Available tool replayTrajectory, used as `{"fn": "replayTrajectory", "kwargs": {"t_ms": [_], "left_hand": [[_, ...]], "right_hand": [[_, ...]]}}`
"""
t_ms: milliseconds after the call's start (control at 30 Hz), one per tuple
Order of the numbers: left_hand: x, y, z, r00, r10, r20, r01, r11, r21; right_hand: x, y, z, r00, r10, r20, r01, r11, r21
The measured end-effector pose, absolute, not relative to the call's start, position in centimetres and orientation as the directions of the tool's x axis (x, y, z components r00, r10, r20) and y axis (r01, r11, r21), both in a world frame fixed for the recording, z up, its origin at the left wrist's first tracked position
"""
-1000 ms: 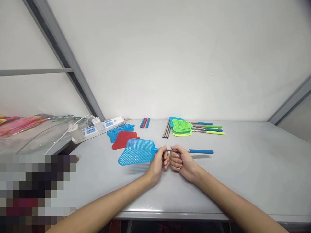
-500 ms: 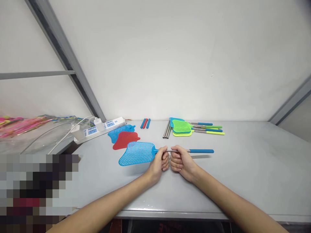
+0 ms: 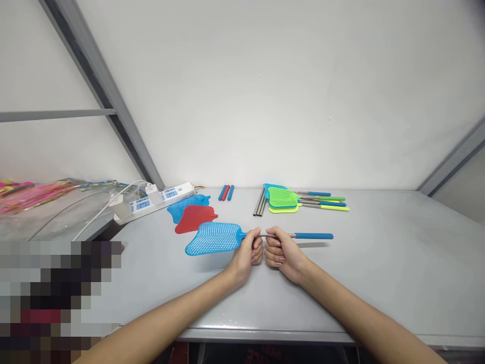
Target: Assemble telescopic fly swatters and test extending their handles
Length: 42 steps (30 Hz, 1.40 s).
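Both fists grip one blue fly swatter (image 3: pixel 215 238) held level above the table. My left hand (image 3: pixel 248 253) is closed round the metal rod just beside the mesh head. Close to it, my right hand (image 3: pixel 282 254) wraps the same rod short of the blue grip (image 3: pixel 313 236), which points right. Behind the held swatter's head lie a loose red swatter head (image 3: pixel 195 219) and a loose blue swatter head (image 3: pixel 185 208). Farther back rest three short grip sleeves, two blue and one red (image 3: pixel 225 192).
Three metal rods (image 3: pixel 259 203) lie at the back, beside a pile of whole swatters with a green head (image 3: pixel 282 197) on top. A white power strip (image 3: pixel 178 192) with cables sits back left. Plastic-wrapped colourful items (image 3: pixel 41 194) are farther left. The grey table's (image 3: pixel 409 263) front edge is near my forearms.
The swatter's mesh head has tilted slightly, its outer edge looking a little higher. Both hands keep their grip in nearly the same place, and the view has shifted a touch.
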State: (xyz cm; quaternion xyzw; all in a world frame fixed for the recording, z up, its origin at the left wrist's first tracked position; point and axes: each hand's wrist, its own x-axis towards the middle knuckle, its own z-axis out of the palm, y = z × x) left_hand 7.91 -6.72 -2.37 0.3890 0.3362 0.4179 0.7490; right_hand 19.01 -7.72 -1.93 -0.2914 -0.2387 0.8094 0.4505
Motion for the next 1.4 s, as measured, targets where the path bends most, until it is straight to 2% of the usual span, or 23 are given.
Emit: {"fn": "replayTrajectory", "kwargs": {"t_ms": [400,733,1100,1400], "left_hand": [[8.13,-6.98,-2.24,0.387,0.908,-0.163,-0.296,0.29,0.91],[8.2,-7.06,-2.18,0.35,0.923,-0.161,-0.285,0.269,0.92],[8.09,-6.99,-2.19,0.373,0.909,-0.185,-0.283,0.302,0.91],[7.97,-6.76,-2.61,0.402,0.903,-0.15,-0.291,0.282,0.914]], "right_hand": [[19.14,-7.56,-2.32,-0.458,0.858,-0.232,-0.624,-0.496,-0.604],[18.99,-7.59,-2.28,-0.404,0.891,-0.206,-0.563,-0.42,-0.711],[18.99,-7.78,-2.09,-0.389,0.894,-0.221,-0.526,-0.412,-0.744],[19.02,-7.66,-2.23,-0.391,0.89,-0.233,-0.512,-0.421,-0.749]]}}
